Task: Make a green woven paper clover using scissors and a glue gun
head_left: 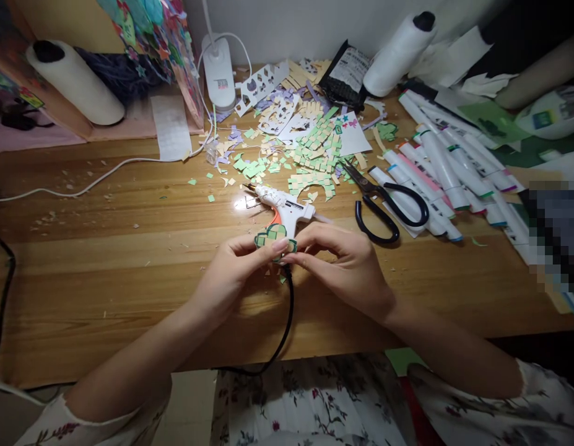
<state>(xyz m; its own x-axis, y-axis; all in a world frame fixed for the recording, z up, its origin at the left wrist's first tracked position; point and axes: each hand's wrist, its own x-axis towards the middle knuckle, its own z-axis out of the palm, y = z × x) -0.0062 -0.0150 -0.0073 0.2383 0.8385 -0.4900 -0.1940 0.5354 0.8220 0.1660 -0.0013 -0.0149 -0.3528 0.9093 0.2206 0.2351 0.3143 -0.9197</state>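
Note:
Between my two hands is a small green paper cutout (270, 235) with a dark green outline and pale squares on it. My left hand (240, 263) pinches it, the thumb lying across its front. The fingertips of my right hand (347, 263) are closed at its right edge. Just beyond my hands a white hot glue gun (287, 206) with an orange trigger lies on its side, nozzle to the left. Its handle is partly hidden behind the cutout and my fingers. A black cord runs from it toward the table's front edge.
Black-handled scissors (389, 207) lie right of the glue gun, by a pile of markers (439, 161). Green, cream and purple paper scraps (314, 145) cover the back middle. A white power strip (219, 77) and thread cones (400, 54) stand behind on the wooden table (105, 248).

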